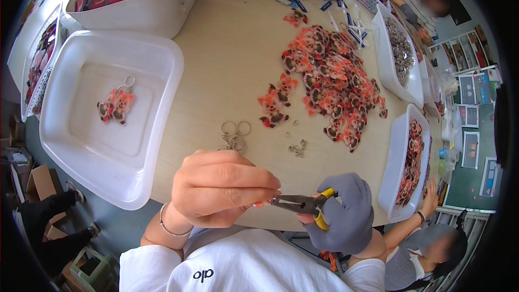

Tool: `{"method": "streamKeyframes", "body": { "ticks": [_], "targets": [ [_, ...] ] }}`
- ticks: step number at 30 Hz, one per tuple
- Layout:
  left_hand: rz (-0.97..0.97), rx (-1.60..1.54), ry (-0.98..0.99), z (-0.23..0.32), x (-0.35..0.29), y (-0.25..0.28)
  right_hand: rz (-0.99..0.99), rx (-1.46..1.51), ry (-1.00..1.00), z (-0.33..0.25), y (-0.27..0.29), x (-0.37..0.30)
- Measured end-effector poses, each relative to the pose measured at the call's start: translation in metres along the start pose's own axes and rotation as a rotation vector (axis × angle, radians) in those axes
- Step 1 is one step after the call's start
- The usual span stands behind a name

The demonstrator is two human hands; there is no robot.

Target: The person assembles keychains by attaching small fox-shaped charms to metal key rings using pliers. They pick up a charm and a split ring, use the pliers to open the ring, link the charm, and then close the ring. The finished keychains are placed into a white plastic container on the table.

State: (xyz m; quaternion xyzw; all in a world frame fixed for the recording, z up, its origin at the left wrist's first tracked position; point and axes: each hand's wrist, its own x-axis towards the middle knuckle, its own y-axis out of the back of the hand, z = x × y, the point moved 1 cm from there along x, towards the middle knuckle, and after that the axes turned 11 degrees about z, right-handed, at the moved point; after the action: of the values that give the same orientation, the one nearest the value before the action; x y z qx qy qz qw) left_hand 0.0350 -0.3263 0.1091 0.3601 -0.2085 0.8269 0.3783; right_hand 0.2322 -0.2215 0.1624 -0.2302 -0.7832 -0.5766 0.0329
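Yellow-handled pliers (306, 204), gripped by the gloved right hand (347, 217), point their length leftward, tips just beside the pinched fingers of the left hand (216, 186), anything between these hidden from view.

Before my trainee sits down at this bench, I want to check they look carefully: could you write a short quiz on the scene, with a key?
1. Which hand grips the needle-nose pliers?
2. True or false: the large pile of animal-shaped charms lies directly on the table.
3. The white tray at upper right, beside that pile, holds: A) wooden blocks; B) silvery metal hardware; C) glass marbles.

Key:
1. The right hand.
2. True.
3. B, silvery metal hardware.
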Motion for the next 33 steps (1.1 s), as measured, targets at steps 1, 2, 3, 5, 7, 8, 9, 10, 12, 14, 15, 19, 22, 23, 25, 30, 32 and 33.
{"method": "streamKeyframes", "body": {
  "ticks": [1,2,3,5,7,8,9,10,12,14,15,19,22,23,25,30,32,33],
  "targets": [
    [-0.01,0.006,0.005,-0.001,0.0,0.0,-0.025,0.004,-0.024,0.0,0.001,0.001],
    [-0.021,0.011,0.01,-0.001,0.0,0.0,-0.026,0.005,-0.028,0.0,0.002,0.002],
    [-0.023,0.014,0.014,-0.001,0.0,0.0,-0.028,0.007,-0.033,0.0,0.002,0.003],
    [-0.03,0.022,0.022,0.0,-0.001,0.001,-0.036,0.018,-0.038,0.0,0.003,0.005],
    [-0.05,0.037,0.026,0.001,0.001,0.002,-0.05,0.038,-0.04,0.001,0.006,0.005],
    [-0.061,0.045,0.027,0.001,0.001,0.002,-0.054,0.049,-0.038,0.002,0.006,0.006],
    [-0.063,0.046,0.028,0.001,0.001,0.001,-0.058,0.06,-0.037,0.003,0.007,0.006],
    [-0.066,0.046,0.026,0.002,0.001,0.001,-0.06,0.069,-0.037,0.003,0.008,0.006],
    [-0.063,0.051,0.018,0.002,0.0,0.0,-0.067,0.098,-0.018,0.005,0.008,0.006],
    [-0.051,0.064,-0.004,0.002,0.0,-0.002,-0.082,0.106,0.009,0.006,0.009,0.006],
    [-0.067,0.064,0.006,0.003,-0.001,-0.001,-0.098,0.101,0.026,0.006,0.008,0.004],
    [-0.168,0.121,0.071,0.012,-0.008,0.005,-0.03,0.093,0.032,0.003,-0.01,-0.012],
    [-0.211,0.425,0.081,0.037,-0.009,0.018,0.01,0.213,-0.036,0.016,-0.024,-0.015],
    [-0.217,0.561,0.076,0.048,-0.005,0.024,0.02,0.244,-0.07,0.023,-0.029,-0.015],
    [-0.112,0.858,0.079,0.068,0.008,0.041,0.025,0.28,-0.259,0.048,-0.04,-0.006],
    [-0.138,1.258,0.183,0.047,0.045,0.094,0.199,0.046,-0.342,0.089,-0.075,0.025],
    [-0.275,1.378,0.279,0.022,0.05,0.112,0.126,-0.077,-0.34,0.088,-0.09,0.043],
    [-0.323,1.414,0.304,0.013,0.052,0.12,0.091,-0.138,-0.336,0.084,-0.095,0.051]
  ]
}}
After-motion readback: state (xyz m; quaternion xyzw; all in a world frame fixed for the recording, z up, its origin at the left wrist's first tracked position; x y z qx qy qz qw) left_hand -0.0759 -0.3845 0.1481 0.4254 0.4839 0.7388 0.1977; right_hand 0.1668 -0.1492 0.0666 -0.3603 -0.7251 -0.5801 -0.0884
